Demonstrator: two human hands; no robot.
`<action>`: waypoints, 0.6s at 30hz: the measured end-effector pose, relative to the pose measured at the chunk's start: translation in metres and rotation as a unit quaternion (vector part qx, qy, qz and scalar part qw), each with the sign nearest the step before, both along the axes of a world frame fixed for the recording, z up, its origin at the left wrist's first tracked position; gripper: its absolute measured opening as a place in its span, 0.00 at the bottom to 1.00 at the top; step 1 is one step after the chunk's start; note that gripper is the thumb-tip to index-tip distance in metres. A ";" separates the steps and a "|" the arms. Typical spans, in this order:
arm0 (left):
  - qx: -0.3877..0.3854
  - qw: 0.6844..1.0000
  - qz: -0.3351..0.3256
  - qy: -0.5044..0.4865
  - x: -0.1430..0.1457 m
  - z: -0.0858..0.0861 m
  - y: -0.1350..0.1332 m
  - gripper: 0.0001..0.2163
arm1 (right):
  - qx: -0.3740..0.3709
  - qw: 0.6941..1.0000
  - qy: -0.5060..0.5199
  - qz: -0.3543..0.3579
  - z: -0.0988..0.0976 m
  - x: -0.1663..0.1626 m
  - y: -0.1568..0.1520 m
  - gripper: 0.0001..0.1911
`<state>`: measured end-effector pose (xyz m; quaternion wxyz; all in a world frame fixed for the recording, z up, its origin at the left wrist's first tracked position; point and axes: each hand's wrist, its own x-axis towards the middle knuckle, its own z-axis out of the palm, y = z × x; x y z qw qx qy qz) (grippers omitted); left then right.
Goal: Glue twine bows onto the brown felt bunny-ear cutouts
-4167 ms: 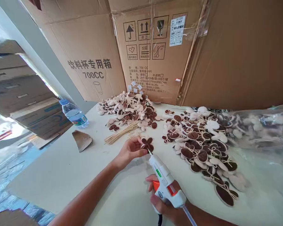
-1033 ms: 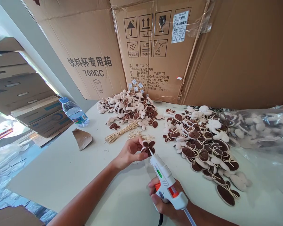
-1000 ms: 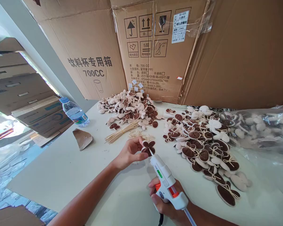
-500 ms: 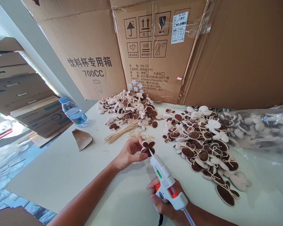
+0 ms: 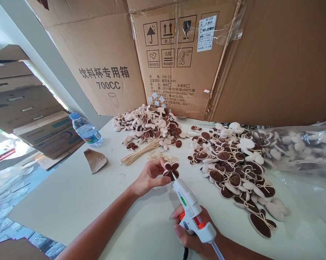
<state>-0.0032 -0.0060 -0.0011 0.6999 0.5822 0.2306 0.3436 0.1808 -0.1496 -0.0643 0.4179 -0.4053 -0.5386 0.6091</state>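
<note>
My left hand (image 5: 149, 177) pinches a small brown four-petal felt piece (image 5: 171, 169) just above the white table (image 5: 70, 195). My right hand (image 5: 191, 233) is wrapped round the handle of a white glue gun (image 5: 191, 209) with an orange trigger. The gun's nozzle touches the middle of the felt piece. A bundle of thin wooden sticks (image 5: 139, 153) and a few small twine bows (image 5: 160, 156) lie just beyond my left hand.
Piles of brown and cream felt pieces lie at the back (image 5: 149, 124) and to the right (image 5: 233, 162), with a clear plastic bag of them (image 5: 300, 148). A water bottle (image 5: 85, 130) and a cardboard scrap (image 5: 95, 160) sit at left. Large cardboard boxes (image 5: 173, 54) wall the far side.
Hardly anything has moved. Both hands and the glue gun hold the same pose, with the nozzle staying on the felt piece; the view shifted slightly.
</note>
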 end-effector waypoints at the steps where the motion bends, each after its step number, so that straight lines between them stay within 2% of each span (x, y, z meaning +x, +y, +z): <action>1: 0.000 1.000 0.000 0.000 0.000 0.000 0.000 0.17 | 0.001 1.000 -0.001 -0.002 0.000 0.000 0.000 0.12; 18: -0.008 1.000 0.006 -0.004 0.000 0.001 -0.001 0.17 | 0.022 1.000 -0.010 -0.008 -0.001 -0.002 0.001 0.10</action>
